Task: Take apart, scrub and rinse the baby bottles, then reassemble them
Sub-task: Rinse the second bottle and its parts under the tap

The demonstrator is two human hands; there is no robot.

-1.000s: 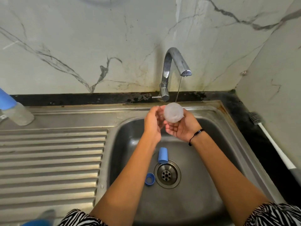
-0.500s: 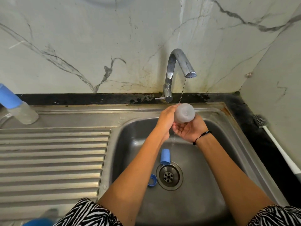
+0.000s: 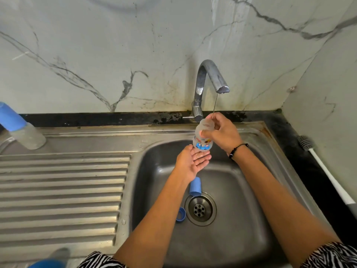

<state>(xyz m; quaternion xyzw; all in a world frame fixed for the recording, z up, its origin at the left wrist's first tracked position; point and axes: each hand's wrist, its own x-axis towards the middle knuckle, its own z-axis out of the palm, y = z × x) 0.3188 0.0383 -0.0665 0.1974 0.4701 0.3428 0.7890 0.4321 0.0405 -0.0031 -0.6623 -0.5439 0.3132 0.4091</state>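
bottle (image 3: 202,140) gripped by right hand (image 3: 222,135) fingers under tap (image 3: 210,80) trickle, sink (image 3: 280,171) 12 o'clock | left hand (image 3: 191,161) flat, relaxed beneath | risk: wet bottle may be dropped; cap (image 3: 195,186) lies beside drain (image 3: 200,208), may be washed over it

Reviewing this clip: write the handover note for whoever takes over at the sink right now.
Right hand grips the bottle body upright under the tap's thin stream. Left hand is open, palm up, just beneath the bottle's base.
Blue cap and blue ring lie in the sink basin by the drain. A second capped bottle lies on the drainboard.
Done: this bottle is apart. Left: finish rinsing, wash the parts, reassemble, do the second bottle.
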